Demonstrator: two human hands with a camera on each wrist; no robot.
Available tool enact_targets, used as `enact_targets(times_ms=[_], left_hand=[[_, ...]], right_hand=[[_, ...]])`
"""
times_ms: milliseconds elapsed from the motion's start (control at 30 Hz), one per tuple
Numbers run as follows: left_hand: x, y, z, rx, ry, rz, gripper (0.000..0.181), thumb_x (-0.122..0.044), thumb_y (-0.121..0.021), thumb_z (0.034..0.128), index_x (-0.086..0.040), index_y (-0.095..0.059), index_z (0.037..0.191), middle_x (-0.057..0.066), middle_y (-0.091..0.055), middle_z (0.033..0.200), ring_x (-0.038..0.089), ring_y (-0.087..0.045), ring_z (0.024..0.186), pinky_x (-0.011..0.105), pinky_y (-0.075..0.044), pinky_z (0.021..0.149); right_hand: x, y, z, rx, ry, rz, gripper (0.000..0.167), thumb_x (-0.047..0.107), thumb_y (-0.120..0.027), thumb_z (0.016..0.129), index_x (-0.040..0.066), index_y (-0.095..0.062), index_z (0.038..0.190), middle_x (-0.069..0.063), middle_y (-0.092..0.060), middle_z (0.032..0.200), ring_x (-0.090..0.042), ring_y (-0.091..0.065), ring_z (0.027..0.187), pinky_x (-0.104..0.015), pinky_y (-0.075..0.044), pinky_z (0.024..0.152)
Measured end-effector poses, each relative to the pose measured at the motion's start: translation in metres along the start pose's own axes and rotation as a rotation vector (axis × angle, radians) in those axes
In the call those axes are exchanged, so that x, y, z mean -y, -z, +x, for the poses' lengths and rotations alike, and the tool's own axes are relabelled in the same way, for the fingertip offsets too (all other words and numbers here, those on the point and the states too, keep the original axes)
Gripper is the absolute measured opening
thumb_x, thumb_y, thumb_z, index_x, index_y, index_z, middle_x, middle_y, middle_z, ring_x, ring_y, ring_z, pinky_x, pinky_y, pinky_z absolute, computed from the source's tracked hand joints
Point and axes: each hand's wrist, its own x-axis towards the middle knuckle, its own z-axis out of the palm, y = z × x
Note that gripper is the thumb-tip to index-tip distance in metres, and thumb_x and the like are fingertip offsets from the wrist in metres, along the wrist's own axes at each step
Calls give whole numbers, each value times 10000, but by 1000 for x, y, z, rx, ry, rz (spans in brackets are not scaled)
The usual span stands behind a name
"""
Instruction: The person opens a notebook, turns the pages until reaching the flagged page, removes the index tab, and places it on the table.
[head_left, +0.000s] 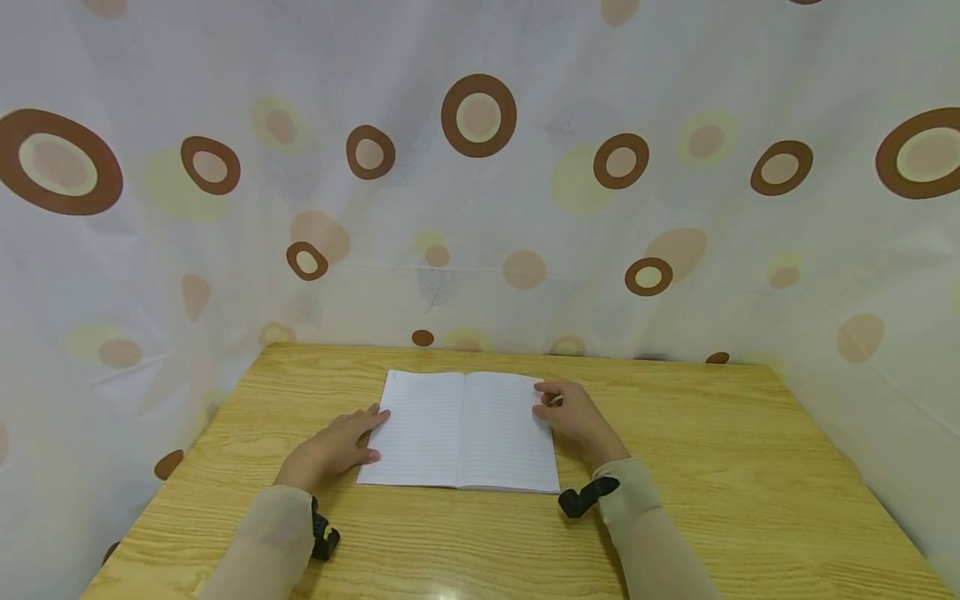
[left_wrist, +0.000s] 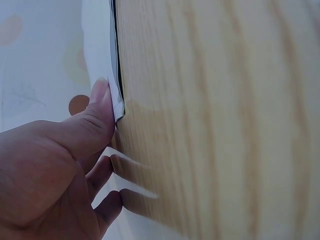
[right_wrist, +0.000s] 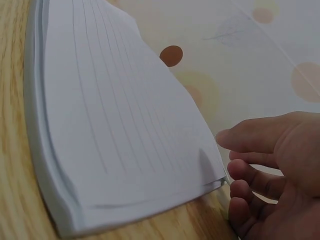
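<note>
An open notebook (head_left: 504,433) with lined white pages lies flat on the wooden table, its spine running down the middle. My left hand (head_left: 335,444) rests at the notebook's left edge. In the left wrist view the left thumb (left_wrist: 98,102) lies on the page margin, while the other fingers of that hand touch the table beside it. At the right edge, near the upper corner, is my right hand (head_left: 576,415). Its thumb (right_wrist: 240,135) touches the page border in the right wrist view, the remaining fingers bent loosely beside the edge.
The light wood table (head_left: 720,492) extends to both sides of the notebook. A pale curtain (head_left: 480,208) with brown and yellow circles hangs behind and around it. Each wrist wears a small black camera, such as the device (head_left: 588,497) on the right.
</note>
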Motion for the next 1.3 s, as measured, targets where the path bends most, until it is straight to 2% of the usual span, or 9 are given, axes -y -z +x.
enact_targets(times_ms=[233, 500, 767, 1067, 1300], left_hand=[[1, -1, 1, -1, 11, -11, 692, -223, -674, 931, -75, -365, 1532, 196, -248, 1591, 452, -232, 1431, 602, -215, 1129], [0, -1, 1, 2, 33, 5, 689, -220, -664, 941, -90, -351, 1541, 178, -237, 1600, 440, -228, 1437, 594, -210, 1136], [-1, 0, 0, 7, 44, 1, 686, -208, -664, 942, -92, -351, 1541, 173, -235, 1602, 445, -220, 1438, 601, -201, 1135], [-2, 0, -1, 10, 35, -2, 678, -206, -659, 947, -86, -352, 1540, 180, -232, 1601, 451, -221, 1435, 604, -206, 1132], [-3, 0, -2, 12, 28, 3, 686, -212, -656, 947, -77, -342, 1542, 184, -227, 1600, 452, -220, 1435, 603, -201, 1135]], right_hand=[[-1, -2, -2, 4, 36, -68, 423, 12, -695, 869, -85, -617, 1273, -109, -565, 958, -250, -509, 893, -348, -441, 763], [-1, -4, -2, 35, 34, -149, 418, 23, -713, 870, -79, -629, 1267, -74, -532, 873, -224, -482, 841, -341, -411, 732], [3, -4, -3, 22, 31, -142, 343, 12, -706, 867, -44, -686, 1205, -61, -523, 822, -208, -479, 796, -323, -390, 689], [7, -2, -5, 11, -11, -141, 302, 28, -683, 885, 23, -722, 1184, -84, -619, 958, -226, -524, 869, -317, -460, 711], [14, 5, -7, 24, -61, -69, 326, 60, -666, 913, 19, -689, 1236, -103, -605, 940, -196, -533, 707, -285, -466, 581]])
